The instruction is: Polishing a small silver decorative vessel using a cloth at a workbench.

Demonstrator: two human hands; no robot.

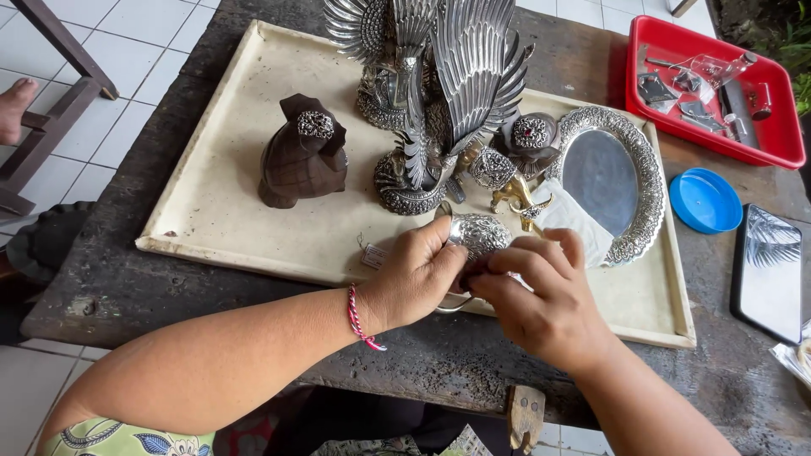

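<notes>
My left hand (414, 274) and my right hand (541, 291) meet over the front edge of a cream tray (220, 203). Together they grip an embossed silver bangle (479, 234), its rounded top showing above my fingers. A thin silver loop hangs below my left hand. A small tag lies beside my left thumb. My left wrist wears a red and white cord.
On the tray stand a dark wooden turtle figure (300, 160) with a ring, two silver winged statues (439, 93), a dark ring stand (530, 139), an oval silver-framed mirror (604, 181). On the table lie a red tray of tools (714, 89), a blue lid (704, 201), a dark mirror (767, 270).
</notes>
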